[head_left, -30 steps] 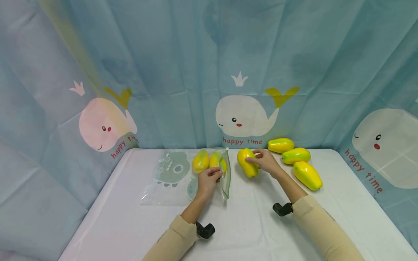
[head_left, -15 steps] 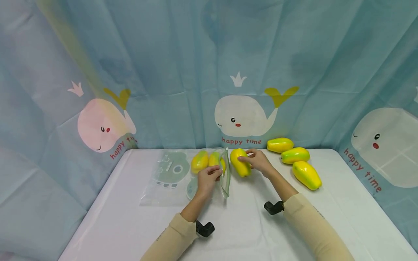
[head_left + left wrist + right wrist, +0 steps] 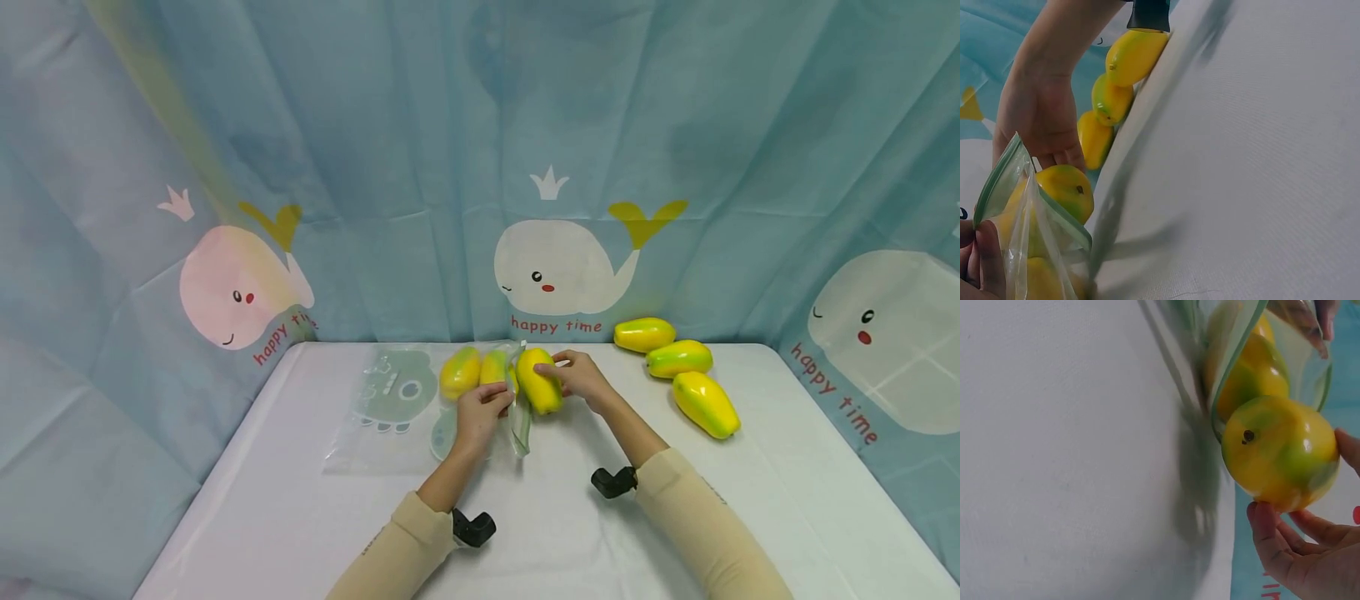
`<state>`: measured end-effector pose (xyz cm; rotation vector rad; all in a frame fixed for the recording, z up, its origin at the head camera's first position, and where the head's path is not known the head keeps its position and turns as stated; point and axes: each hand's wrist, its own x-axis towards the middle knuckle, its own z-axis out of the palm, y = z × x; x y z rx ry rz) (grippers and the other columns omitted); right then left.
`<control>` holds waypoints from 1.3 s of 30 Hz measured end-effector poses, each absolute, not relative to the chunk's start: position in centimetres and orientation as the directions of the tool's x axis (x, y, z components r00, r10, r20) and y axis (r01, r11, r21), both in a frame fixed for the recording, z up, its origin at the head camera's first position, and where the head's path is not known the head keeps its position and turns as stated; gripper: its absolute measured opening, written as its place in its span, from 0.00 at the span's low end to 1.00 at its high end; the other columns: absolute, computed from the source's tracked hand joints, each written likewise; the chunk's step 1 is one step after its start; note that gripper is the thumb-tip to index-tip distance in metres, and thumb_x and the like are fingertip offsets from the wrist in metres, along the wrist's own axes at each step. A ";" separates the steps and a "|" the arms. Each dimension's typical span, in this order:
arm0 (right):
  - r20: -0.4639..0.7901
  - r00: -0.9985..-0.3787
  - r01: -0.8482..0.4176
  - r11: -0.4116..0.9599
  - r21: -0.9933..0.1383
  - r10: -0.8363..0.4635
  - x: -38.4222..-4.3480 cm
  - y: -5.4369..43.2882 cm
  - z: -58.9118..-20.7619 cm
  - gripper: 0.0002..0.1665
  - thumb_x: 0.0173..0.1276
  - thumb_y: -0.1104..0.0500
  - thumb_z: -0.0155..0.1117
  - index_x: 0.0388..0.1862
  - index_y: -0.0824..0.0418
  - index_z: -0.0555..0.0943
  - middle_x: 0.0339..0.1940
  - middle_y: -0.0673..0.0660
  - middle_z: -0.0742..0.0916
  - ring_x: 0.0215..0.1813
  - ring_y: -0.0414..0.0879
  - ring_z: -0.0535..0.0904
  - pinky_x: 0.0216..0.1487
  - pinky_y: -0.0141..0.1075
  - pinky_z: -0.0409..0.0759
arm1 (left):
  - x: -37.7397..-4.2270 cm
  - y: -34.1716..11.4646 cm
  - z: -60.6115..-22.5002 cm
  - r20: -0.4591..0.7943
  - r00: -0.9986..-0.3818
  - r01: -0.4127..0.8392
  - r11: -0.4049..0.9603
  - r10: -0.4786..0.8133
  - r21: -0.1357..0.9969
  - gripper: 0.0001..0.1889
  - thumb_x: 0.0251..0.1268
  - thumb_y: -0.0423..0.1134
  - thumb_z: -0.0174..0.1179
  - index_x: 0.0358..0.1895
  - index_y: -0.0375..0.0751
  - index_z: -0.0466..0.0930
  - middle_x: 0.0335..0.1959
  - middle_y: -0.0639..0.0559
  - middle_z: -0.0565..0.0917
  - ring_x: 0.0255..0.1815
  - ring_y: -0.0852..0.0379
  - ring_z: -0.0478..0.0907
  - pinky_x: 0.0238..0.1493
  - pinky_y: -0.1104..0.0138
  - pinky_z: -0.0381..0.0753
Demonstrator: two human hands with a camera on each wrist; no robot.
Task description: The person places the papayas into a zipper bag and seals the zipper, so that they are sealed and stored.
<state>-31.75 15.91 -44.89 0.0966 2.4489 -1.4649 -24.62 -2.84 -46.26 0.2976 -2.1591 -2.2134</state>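
In the head view a clear zip bag [image 3: 405, 454] with a green-edged mouth lies on the table, two yellow-green papayas [image 3: 460, 374] inside it. My left hand [image 3: 477, 414] pinches the bag's edge near the mouth. The mouth gapes in the right wrist view, its green rim [image 3: 1235, 359] spread apart. My right hand [image 3: 585, 379] grips another papaya [image 3: 538, 382] between thumb and fingers, right at the bag's mouth. In the right wrist view the held papaya [image 3: 1280, 453] overlaps the rim, with a bagged papaya [image 3: 1254, 375] just behind it.
Three more papayas [image 3: 678, 358] lie at the back right of the white table [image 3: 555, 533]. A blue curtain [image 3: 420, 167] with whale prints hangs behind and at both sides. A black wrist camera [image 3: 615, 482] sits under each sleeve cuff.
My right hand has carried its papaya leftward from beside the bag to the mouth. My left hand stays at the bag's edge, almost unmoved.
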 end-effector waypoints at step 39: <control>-0.304 -0.926 0.195 0.406 -0.893 -0.223 -32.5 13.5 -45.8 0.34 0.66 0.54 0.66 0.67 0.68 0.70 0.57 0.65 0.81 0.39 0.49 0.81 0.43 0.40 0.87 | -24.6 -2.6 -46.5 -0.099 -0.995 -0.099 0.037 -0.019 0.994 0.13 0.64 0.35 0.64 0.48 0.30 0.84 0.40 0.43 0.86 0.33 0.63 0.79 0.40 0.71 0.84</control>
